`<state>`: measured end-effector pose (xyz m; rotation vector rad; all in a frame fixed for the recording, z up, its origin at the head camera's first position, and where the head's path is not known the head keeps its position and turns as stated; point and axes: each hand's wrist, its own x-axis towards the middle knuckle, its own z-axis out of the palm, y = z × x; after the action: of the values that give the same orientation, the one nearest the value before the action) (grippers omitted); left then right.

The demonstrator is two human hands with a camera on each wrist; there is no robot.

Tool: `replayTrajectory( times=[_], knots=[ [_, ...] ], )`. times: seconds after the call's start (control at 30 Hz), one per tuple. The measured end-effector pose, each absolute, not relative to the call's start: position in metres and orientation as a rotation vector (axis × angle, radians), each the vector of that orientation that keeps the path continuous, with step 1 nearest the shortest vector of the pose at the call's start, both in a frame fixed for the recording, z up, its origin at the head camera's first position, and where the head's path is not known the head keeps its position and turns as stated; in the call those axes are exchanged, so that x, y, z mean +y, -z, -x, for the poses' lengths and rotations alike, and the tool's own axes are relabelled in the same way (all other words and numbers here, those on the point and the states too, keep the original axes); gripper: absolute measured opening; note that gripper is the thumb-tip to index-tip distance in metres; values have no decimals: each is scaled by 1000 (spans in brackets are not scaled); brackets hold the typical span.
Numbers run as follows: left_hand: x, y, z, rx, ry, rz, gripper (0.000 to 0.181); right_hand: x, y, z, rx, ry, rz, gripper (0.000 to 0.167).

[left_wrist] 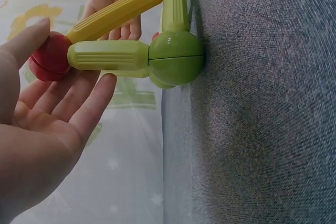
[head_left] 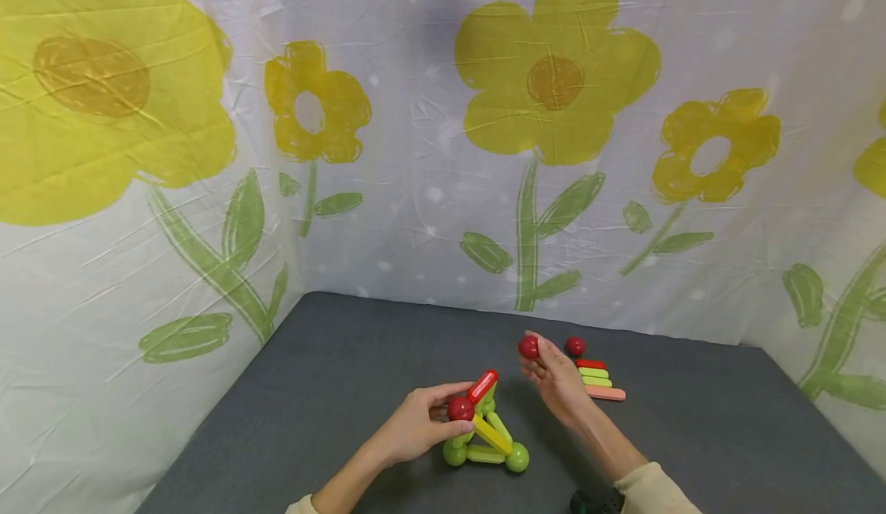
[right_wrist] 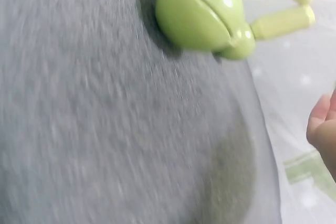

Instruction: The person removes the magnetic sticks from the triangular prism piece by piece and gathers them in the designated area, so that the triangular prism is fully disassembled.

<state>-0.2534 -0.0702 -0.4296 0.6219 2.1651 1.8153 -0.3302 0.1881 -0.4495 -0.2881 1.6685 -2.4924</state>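
My left hand [head_left: 415, 425] holds a red ball [head_left: 461, 408] between thumb and fingers, at the top of a frame of sticks and balls. A yellow stick [head_left: 493, 435] and a light green stick [left_wrist: 109, 55] slope down from that ball to green balls [head_left: 517, 457] on the table. From the same ball, a red stick [head_left: 483, 385] points up and to the right. Back and to the right of the frame, my right hand [head_left: 562, 385] is raised, pinching another red ball [head_left: 529, 346] at its fingertips. The right wrist view is blurred and shows mostly a green ball [right_wrist: 199, 11].
On the dark grey table [head_left: 277, 422], one more red ball [head_left: 575, 345] lies behind the right hand. Beside it is a row of a red stick [head_left: 591, 364], light green sticks [head_left: 595, 377] and a salmon stick [head_left: 605, 393]. A flowered curtain [head_left: 401, 214] hangs around the table.
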Motion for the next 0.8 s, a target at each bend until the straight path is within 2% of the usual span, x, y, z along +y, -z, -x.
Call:
replayTrajectory(
  times=[0.47, 0.67, 0.8],
  knots=[
    [-71, 430, 255, 2164, -1801, -627, 55, 240, 436, 339, 1790, 2433, 157, 19],
    [-72, 432, 255, 2163, -1802, -631, 56, 265, 433, 344, 1900, 2334, 41, 58],
    [-71, 432, 255, 2159, -1803, -636, 55, 285, 434, 349, 1927, 2318, -26, 68]
  ],
)
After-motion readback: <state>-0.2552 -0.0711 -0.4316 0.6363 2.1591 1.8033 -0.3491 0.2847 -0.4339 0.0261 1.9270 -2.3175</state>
